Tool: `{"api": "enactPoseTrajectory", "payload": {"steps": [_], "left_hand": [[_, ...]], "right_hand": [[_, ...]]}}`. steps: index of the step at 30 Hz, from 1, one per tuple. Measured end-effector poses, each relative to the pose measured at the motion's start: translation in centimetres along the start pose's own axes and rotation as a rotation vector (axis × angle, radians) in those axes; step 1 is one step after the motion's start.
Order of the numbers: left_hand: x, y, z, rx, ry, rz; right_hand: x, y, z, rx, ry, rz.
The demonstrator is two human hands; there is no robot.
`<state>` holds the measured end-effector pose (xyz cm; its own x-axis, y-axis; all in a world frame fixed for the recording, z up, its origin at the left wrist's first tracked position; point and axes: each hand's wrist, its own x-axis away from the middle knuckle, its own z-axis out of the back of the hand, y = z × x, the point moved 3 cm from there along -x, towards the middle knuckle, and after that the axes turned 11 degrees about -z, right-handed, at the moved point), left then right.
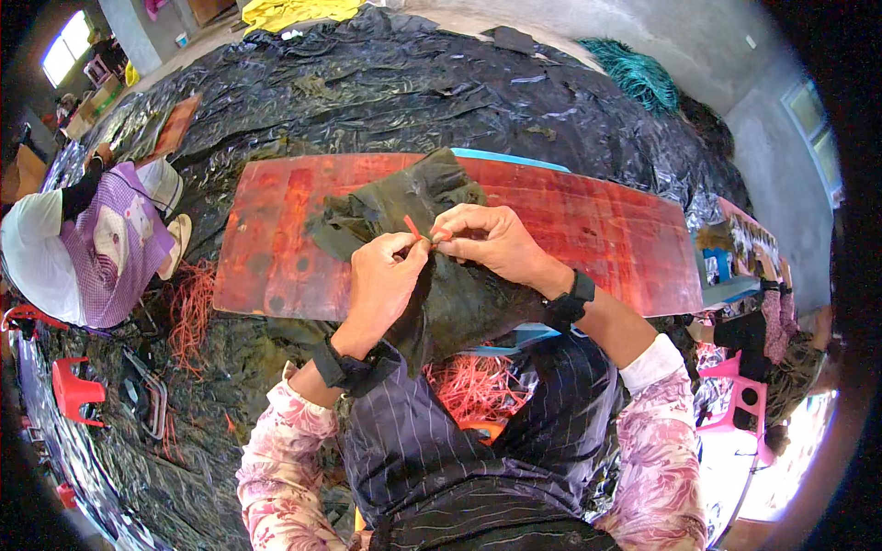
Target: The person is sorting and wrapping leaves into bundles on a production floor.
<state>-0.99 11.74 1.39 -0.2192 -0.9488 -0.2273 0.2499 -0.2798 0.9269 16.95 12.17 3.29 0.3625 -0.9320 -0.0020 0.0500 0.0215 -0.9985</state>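
A dark green bundle of thin, folded sheet material (472, 296) lies across a reddish wooden board (606, 234) before me; whether it is cloth or kelp I cannot tell. Above its middle, my left hand (386, 279) pinches a thin orange-red plastic strip (411, 226) between thumb and fingers. My right hand (493, 241) grips the same strip just beside it, and the fingertips of both hands almost meet. Fingers hide most of the strip, including where it crosses the bundle. Each wrist wears a black band.
Loose red strips (475, 382) are heaped below the board, with more strips (189, 310) at its left. Black plastic sheeting (413, 89) covers the floor. One person (103, 248) sits at the left; another person's sleeve (775, 324) shows at the right, near a pink stool (737, 399).
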Motion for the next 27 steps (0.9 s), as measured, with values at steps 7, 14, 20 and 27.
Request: {"api": "enactPoseTrajectory", "payload": {"steps": [7, 14, 20, 27], "left_hand": [[-0.7, 1.1, 0.3, -0.168, -0.056, -0.061], [-0.5, -0.1, 0.1, -0.030, -0.022, 0.047], [0.9, 0.6, -0.2, 0.171, 0.093, -0.054], [1.3, 2.5, -0.1, -0.061, 0.092, -0.433]], "right_hand": [[0.3, -0.5, 0.0, -0.069, -0.144, -0.098], [-0.1, -0.5, 0.3, -0.006, -0.141, -0.334], [-0.5, 0.0, 0.3, -0.088, -0.062, -0.433], [-0.6, 0.5, -0.2, -0.004, -0.082, -0.372]]}}
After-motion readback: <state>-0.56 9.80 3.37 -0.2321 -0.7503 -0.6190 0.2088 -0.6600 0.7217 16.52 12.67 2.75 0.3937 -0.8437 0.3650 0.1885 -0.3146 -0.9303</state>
